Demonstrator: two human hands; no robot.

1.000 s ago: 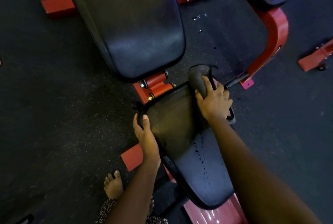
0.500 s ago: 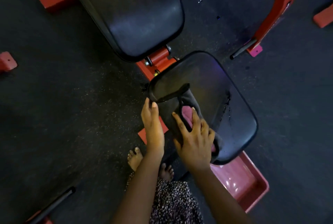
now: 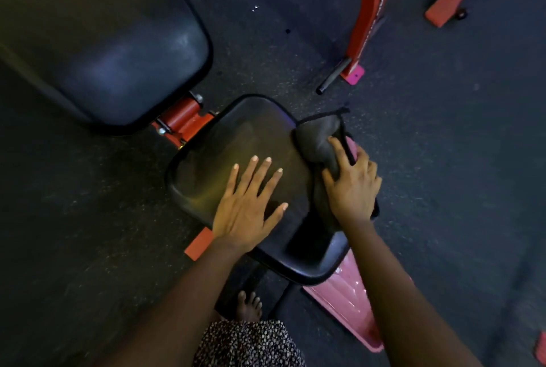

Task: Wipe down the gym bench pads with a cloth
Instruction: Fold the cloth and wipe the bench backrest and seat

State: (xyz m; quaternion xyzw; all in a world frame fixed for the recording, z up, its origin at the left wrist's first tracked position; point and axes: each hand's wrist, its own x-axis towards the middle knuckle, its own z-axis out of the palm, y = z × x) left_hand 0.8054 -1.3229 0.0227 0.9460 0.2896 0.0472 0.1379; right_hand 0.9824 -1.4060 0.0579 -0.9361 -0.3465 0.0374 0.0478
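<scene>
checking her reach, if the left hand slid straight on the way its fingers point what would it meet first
The left hand lies flat on the seat pad, fingers aimed up and right. It would likely cross bare pad, then meet the cloth at the far edge.

Black pads (image 3: 236,142), red frame (image 3: 369,12)

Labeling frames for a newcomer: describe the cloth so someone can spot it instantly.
Start at the small black seat pad in the centre, just below the larger black back pad. On its right edge, the right hand presses a bunched dark grey cloth. It is the only soft, crumpled item; the left hand lies flat and empty on the pad.
</scene>
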